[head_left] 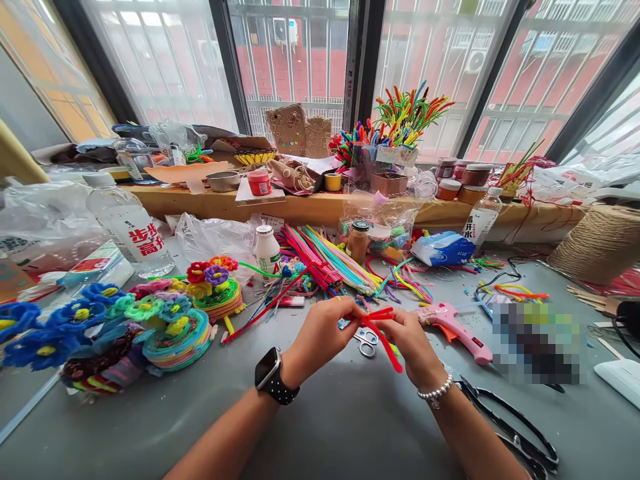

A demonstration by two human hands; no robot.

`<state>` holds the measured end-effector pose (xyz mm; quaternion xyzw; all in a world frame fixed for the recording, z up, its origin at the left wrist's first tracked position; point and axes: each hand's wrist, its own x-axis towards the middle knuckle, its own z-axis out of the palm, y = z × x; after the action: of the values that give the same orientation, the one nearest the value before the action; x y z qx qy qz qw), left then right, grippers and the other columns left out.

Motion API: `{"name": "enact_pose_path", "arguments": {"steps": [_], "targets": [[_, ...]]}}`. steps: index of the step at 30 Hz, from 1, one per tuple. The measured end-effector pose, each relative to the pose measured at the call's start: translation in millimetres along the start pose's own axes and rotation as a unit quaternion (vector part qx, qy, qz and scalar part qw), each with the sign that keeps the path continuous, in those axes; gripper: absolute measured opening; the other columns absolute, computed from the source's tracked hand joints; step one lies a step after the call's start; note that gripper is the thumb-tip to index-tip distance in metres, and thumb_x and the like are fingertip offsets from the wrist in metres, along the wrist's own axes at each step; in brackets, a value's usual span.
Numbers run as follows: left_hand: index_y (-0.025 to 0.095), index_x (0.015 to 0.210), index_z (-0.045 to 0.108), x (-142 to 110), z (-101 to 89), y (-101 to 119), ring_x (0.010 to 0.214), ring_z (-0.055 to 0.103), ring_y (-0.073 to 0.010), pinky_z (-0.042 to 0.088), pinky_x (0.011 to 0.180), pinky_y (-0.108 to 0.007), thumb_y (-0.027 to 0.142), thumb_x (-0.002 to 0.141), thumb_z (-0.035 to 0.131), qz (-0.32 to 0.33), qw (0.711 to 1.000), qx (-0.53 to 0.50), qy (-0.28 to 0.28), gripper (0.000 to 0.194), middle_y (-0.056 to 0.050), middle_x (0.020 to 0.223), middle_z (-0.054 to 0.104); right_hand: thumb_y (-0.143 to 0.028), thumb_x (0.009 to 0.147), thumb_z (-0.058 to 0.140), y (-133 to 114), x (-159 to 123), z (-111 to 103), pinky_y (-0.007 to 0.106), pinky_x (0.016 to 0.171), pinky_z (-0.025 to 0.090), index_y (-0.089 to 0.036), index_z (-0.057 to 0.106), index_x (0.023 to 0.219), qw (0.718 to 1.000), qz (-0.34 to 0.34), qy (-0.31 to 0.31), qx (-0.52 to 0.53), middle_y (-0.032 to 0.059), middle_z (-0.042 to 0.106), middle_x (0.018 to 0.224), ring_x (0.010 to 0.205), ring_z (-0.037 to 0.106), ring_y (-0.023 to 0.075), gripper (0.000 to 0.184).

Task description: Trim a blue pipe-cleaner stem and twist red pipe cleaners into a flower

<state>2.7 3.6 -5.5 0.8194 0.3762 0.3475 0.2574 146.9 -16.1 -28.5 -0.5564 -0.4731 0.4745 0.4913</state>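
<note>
Between my two hands is a bent red pipe cleaner [385, 340], crossed over itself with one end hanging down. My left hand [333, 327], with a watch on its wrist, pinches it at the crossing. The fingers of my right hand [410, 343] close on its other side; a beaded bracelet circles that wrist. Small scissors [367, 341] lie on the table just behind the hands. To the right of my right hand rests a pink glue gun [463, 333]. A bundle of colourful pipe cleaners [335, 260] lies beyond my hands.
Pipe-cleaner flowers [80, 313] and round coiled pieces [177, 337] stand at the left, near a water bottle [133, 230]. A small white bottle [267, 252] and a brown jar [358, 241] stand behind. Black-framed glasses [515, 417] lie at right, below a twine spool [600, 243].
</note>
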Motion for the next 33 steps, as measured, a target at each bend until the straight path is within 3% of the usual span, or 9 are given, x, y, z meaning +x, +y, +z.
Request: {"name": "enact_pose_path", "arguments": {"steps": [3,6,9,12,17,23,33], "targets": [[0.015,0.067,0.057,2,-2.9,-2,0.065,0.056,-0.0136,0.042,0.061,-0.024,0.022,0.069,0.052,-0.062,0.992,-0.113,-0.015,0.008,-0.002,0.067,0.061,-0.025,0.067,0.054,-4,-3,-3,0.023,0.053,0.036,-0.013,0.057,0.061,0.996,-0.068,-0.021,-0.057,0.0005,0.055,0.060,0.057,0.047,0.0114,0.013],[0.014,0.064,0.053,5,-8.2,-3,0.065,0.058,-0.0148,0.043,0.060,-0.025,0.029,0.065,0.057,-0.156,0.947,-0.277,-0.048,0.015,-0.003,0.065,0.062,-0.029,0.073,0.050,-11,-6,-8,0.023,0.050,0.037,-0.015,0.056,0.066,0.975,-0.165,-0.047,-0.138,0.0007,0.054,0.063,0.056,0.046,0.0110,0.017],[0.013,0.064,0.052,6,-13.3,-2,0.065,0.058,-0.0136,0.043,0.060,-0.024,0.030,0.061,0.062,-0.227,0.904,-0.357,-0.063,0.019,-0.003,0.066,0.063,-0.029,0.076,0.048,-15,-7,-14,0.023,0.050,0.040,-0.016,0.056,0.076,0.953,-0.242,-0.023,-0.180,0.0024,0.054,0.070,0.058,0.047,0.0113,0.015],[0.013,0.062,0.052,7,-15.7,-1,0.060,0.056,-0.0111,0.042,0.058,-0.023,0.027,0.060,0.064,-0.261,0.877,-0.395,-0.084,0.019,-0.002,0.063,0.061,-0.023,0.075,0.050,-13,-7,-16,0.025,0.052,0.042,-0.019,0.057,0.087,0.907,-0.342,0.016,-0.245,0.0046,0.052,0.081,0.062,0.048,0.0125,0.014],[0.013,0.063,0.052,5,-17.2,-2,0.061,0.056,-0.0100,0.042,0.061,-0.024,0.025,0.062,0.062,-0.277,0.847,-0.433,-0.135,0.016,-0.001,0.064,0.059,-0.013,0.077,0.048,-8,-6,-16,0.028,0.062,0.045,-0.024,0.058,0.091,0.829,-0.463,0.001,-0.314,0.0051,0.048,0.087,0.075,0.050,0.0145,0.021],[0.013,0.063,0.052,4,-17.1,-2,0.060,0.055,-0.0098,0.042,0.062,-0.024,0.025,0.062,0.062,-0.279,0.846,-0.432,-0.136,0.016,-0.001,0.063,0.059,-0.012,0.076,0.049,-6,-5,-18,0.026,0.057,0.044,-0.025,0.060,0.087,0.790,-0.502,0.026,-0.351,0.0045,0.051,0.081,0.074,0.050,0.0145,0.020],[0.013,0.062,0.052,5,-10.0,-3,0.058,0.055,-0.0108,0.042,0.060,-0.025,0.029,0.058,0.066,-0.252,0.871,-0.414,-0.082,0.022,-0.001,0.060,0.060,-0.012,0.078,0.045,-4,-5,-17,0.026,0.059,0.043,-0.022,0.060,0.086,0.780,-0.490,0.042,-0.386,0.0051,0.053,0.078,0.071,0.050,0.0145,0.020]]}}
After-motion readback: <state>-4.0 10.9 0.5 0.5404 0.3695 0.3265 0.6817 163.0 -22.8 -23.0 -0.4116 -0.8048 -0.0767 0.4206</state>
